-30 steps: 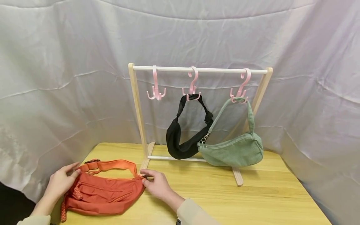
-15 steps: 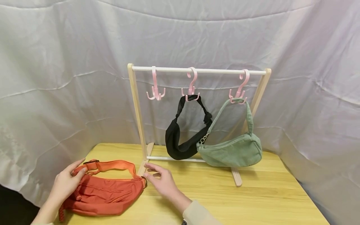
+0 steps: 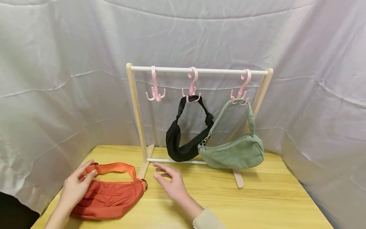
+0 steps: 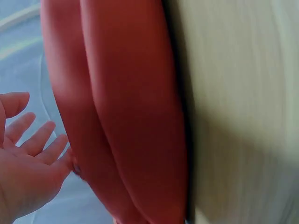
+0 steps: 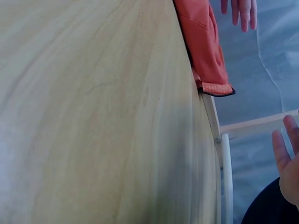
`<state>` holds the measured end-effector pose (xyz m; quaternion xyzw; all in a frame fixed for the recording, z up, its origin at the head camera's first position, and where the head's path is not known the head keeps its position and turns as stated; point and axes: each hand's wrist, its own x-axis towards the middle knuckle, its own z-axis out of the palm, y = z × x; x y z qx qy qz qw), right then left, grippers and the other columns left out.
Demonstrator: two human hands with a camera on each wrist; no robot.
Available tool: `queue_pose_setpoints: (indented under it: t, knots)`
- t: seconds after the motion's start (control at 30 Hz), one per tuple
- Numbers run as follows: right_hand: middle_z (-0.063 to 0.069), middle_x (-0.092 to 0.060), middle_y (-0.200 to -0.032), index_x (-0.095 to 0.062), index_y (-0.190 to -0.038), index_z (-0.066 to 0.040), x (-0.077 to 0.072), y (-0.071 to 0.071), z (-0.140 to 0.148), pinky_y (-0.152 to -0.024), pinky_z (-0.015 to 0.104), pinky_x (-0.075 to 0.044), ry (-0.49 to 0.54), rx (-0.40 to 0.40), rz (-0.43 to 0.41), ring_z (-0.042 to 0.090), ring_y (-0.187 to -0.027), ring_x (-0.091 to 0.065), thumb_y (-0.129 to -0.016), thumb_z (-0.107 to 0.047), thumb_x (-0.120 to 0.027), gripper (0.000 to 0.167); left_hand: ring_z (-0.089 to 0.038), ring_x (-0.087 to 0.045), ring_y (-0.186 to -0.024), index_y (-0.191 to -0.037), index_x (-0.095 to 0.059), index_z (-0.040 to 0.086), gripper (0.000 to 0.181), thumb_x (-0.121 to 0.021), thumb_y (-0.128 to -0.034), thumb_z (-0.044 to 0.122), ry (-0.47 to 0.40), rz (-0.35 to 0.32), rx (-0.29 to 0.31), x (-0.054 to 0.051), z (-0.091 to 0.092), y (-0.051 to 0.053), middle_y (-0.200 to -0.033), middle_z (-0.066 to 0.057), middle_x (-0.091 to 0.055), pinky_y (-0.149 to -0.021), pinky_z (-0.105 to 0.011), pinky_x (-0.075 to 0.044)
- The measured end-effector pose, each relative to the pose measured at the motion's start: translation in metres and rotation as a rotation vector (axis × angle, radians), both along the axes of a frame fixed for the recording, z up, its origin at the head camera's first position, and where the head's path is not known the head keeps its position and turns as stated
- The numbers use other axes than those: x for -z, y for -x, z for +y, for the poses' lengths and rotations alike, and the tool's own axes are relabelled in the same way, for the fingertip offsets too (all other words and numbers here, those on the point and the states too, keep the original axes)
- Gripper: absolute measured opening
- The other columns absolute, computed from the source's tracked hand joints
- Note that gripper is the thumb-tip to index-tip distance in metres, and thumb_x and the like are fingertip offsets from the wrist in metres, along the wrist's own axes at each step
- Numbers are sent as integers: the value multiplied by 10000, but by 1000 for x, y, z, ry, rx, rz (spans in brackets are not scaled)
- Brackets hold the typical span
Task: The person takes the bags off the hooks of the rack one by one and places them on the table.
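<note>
The red bag point(image 3: 112, 200) lies by the left edge of the bench point(image 3: 263, 203). The left hand point(image 3: 75, 189), thumb and fingers apart, is at the bag's left end; the right hand point(image 3: 172, 185), its digits likewise apart, is near the right end.

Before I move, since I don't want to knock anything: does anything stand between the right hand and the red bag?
Nothing visible does. Between the right hand and the red bag there is only a gap over the table; the rack foot lies farther back, not across it.
</note>
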<state>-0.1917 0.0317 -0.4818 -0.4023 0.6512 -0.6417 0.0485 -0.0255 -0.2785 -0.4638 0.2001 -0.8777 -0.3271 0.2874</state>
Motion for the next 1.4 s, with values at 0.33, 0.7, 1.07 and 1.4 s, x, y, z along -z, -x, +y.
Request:
queue_pose_setpoints:
  t: [0.33, 0.7, 1.07, 1.4]
  knots:
    - [68, -675, -1376, -672, -1382, -109, 1, 1, 22, -1006, 435, -558, 62, 24, 14, 332, -1234, -641, -999, -133, -716, 387, -449, -570, -1231, -1550, -509, 131, 530, -626, -1062, 302, -65, 19, 36, -4, 34, 8, -1524, -240, -514, -772, -1, -362]
    - [82, -678, -1363, -672, -1384, -120, 1, 4, 46, -983, 489, -562, 55, 118, 119, 293, -1207, -660, -998, -129, -719, 390, 157, -424, -1264, -1520, -562, 205, 496, -668, -1041, 282, -2, 120, 126, -7, 63, 17, -1524, -119, -556, -901, 37, -323]
    - [192, -653, -1370, -640, -1390, -11, -1, 7, 71, -949, 361, -584, 125, 154, 206, 272, -1193, -666, -994, -39, -695, 400, 168, -337, -1321, -1524, -554, 235, 483, -649, -1052, 274, -13, 120, 224, -10, 86, 28, -1554, -73, -532, -948, 29, -282]
    - [183, -655, -1373, -634, -1393, -6, -7, 11, 90, -949, 381, -585, 156, 201, 228, 194, -1198, -658, -997, 6, -671, 398, 94, -376, -1369, -1482, -601, 219, 474, -692, -1020, 166, -4, 208, 333, -12, 109, 44, -1551, -43, -529, -1015, 17, -259]
